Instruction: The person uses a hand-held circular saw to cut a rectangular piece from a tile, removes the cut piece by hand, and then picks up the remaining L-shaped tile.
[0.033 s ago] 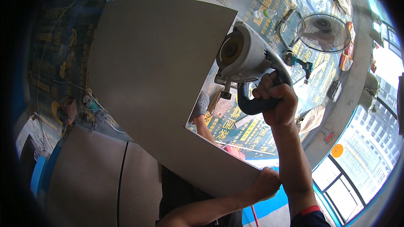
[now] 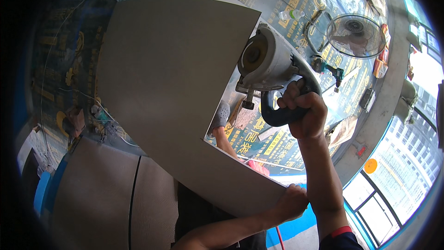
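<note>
My right hand (image 2: 307, 111) is wrapped round the dark loop handle of a handheld circular saw (image 2: 277, 62). The saw's grey housing and round disc guard lie against the inner cut edge of a large grey-brown slab (image 2: 171, 69). The slab spreads across the middle, with an L-shaped notch on its right side. At the end of its narrow near strip, my left hand (image 2: 293, 201) has its fingers closed over the corner. Below the notch, a leg and a grey perforated clog (image 2: 222, 113) show. How deep the disc sits is hidden.
Printed protective sheeting (image 2: 273, 143) covers the floor. Far right stand a round fan (image 2: 355, 34) and a teal cordless power tool (image 2: 328, 69). A clear bottle (image 2: 291, 15) lies beyond the saw. Brown panels (image 2: 97, 190) are at lower left; windows (image 2: 379, 194) line the right.
</note>
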`<action>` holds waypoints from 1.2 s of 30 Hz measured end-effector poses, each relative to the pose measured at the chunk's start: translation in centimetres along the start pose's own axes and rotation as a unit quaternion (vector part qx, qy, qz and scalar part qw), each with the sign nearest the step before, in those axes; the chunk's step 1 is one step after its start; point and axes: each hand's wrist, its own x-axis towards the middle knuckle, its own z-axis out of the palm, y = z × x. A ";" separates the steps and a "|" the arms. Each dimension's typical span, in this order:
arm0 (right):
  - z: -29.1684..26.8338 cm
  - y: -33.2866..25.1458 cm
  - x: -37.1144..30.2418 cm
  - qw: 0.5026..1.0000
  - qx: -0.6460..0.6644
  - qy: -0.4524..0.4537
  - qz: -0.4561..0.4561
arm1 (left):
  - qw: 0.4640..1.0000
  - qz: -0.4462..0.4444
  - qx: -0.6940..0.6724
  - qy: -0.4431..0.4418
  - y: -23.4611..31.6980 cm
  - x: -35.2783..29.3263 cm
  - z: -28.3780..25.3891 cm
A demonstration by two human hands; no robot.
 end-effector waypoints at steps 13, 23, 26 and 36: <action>-0.6 0.3 -0.4 0.999 -0.018 -0.024 0.014 | 0.999 -0.012 0.027 -0.042 0.2 0.1 -0.5; -0.2 0.7 -0.8 1.000 0.003 0.012 0.015 | 0.999 -0.012 0.002 -0.041 0.4 0.0 -0.8; -0.5 0.7 -0.8 1.000 -0.020 -0.009 0.023 | 0.999 -0.010 0.012 -0.040 0.6 -0.1 -1.2; -0.4 1.0 -1.4 0.999 -0.023 -0.013 0.022 | 0.999 0.003 0.031 -0.015 0.3 -0.2 -0.4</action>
